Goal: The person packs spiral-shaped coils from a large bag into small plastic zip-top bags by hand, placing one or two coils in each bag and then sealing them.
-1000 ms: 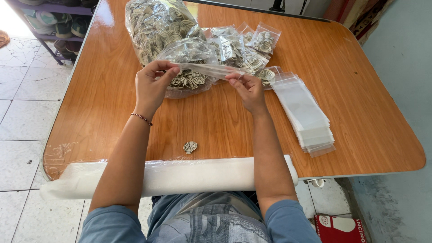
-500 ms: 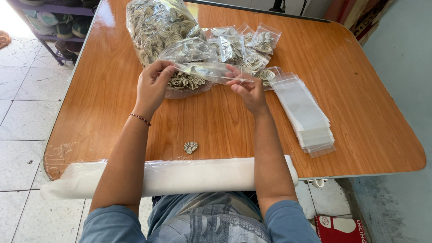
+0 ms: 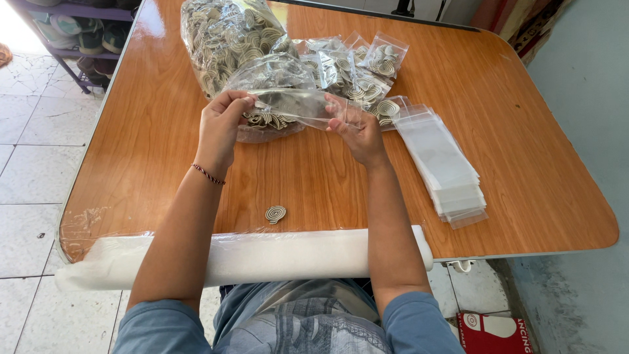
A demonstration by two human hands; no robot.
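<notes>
- The wooden bench [image 3: 511, 164] has a rounded near right corner; its near edge is covered by a white padded roll [image 3: 262, 255], and bare wood lies open on the left and far right.
- A large clear sack [image 3: 226, 39] full of pale spiral pieces stands at the far side, with several small filled bags [image 3: 360, 69] just to its right.
- A stack of flat empty sleeves [image 3: 442, 160] lies to the right of the hands.
- A small clear bag [image 3: 291, 105] is held above the bench: left hand [image 3: 219, 128] fingers pinch its left end, right hand [image 3: 357, 131] fingers pinch its right end.
- One loose spiral piece [image 3: 276, 213] lies near the roll, between the forearms.
</notes>
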